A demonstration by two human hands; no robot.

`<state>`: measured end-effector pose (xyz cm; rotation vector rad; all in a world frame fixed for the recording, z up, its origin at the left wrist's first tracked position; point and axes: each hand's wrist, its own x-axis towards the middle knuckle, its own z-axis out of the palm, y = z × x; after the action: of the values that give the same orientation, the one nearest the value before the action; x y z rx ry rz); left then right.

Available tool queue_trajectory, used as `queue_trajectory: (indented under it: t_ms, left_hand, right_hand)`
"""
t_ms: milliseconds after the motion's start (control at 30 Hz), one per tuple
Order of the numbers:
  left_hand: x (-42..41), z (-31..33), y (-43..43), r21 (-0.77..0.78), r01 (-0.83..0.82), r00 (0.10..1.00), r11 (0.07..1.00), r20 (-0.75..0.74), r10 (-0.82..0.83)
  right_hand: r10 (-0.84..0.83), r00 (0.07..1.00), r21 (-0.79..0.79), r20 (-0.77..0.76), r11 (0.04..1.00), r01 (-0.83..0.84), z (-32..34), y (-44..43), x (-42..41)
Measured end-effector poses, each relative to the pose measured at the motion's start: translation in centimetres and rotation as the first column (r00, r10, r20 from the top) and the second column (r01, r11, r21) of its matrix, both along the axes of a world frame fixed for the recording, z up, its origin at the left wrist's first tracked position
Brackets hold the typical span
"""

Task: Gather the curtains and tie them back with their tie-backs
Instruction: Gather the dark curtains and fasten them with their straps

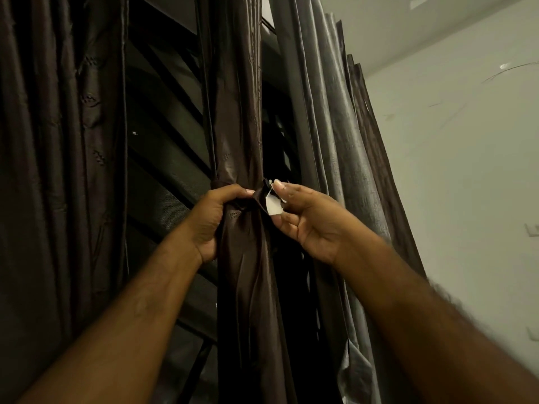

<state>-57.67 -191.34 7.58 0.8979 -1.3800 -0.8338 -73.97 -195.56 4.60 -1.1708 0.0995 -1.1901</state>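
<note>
Tie-back [260, 200] is the centre of the action, wrapped round the gathered brown curtain [242, 266] at mid-frame. Closest to the camera, two bare forearms rise from the bottom edge, the right one blurred along its outer side.

Left hand [214, 221]: its fingers are curled tight round the bunched brown curtain, with the thumb lying over the front where the dark band crosses the bundle.

Right hand [310, 221], just beside it: thumb on top and fingers [287, 225] underneath, pinching the loose end of the tie-back, which sticks out to the right of the bundle. On that end a white patch [273, 206] faces the camera. It is possibly a fastening strip, hard to say in this dim light. Only a short stretch of band separates the two hands.

The bundle itself hangs upright, narrow at the band and looser below it. Behind it, the dark slanted louvres of a window [163, 158] show in the gap. Left of that gap, another brown curtain panel [58, 170] hangs in straight folds, ungathered. To the right, a grey curtain [326, 135] falls in pleats.

Farthest back on the right is a pale wall [455, 176], with a small wall plate [532, 229] at the frame edge and the ceiling [408, 27] above.
</note>
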Motion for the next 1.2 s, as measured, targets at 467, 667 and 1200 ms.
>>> queue_trajectory:
  t_ms: [467, 667, 1200]
  left_hand:
    - [-2.8, -2.8, -0.2, -0.637, -0.565, 0.601, 0.525, 0.119, 0.790]
    - [-1.6, -2.7, 0.2, -0.513, -0.508, 0.796, 0.692, 0.026, 0.604]
    - [-2.4, -3.4, 0.4, -0.477, -0.609, 0.793, 0.634, -0.354, 0.496]
  right_hand:
    - [-0.202, 0.962, -0.030, 0.181, 0.977, 0.211, -1.1, 0.1, 4.0]
    - [-0.296, 0.937, -0.164, 0.185, 0.931, 0.326, -0.6, 0.2, 3.5]
    - [-0.694, 0.629, -0.315, 0.349, 0.546, 0.777, -2.0, 0.7, 5.5]
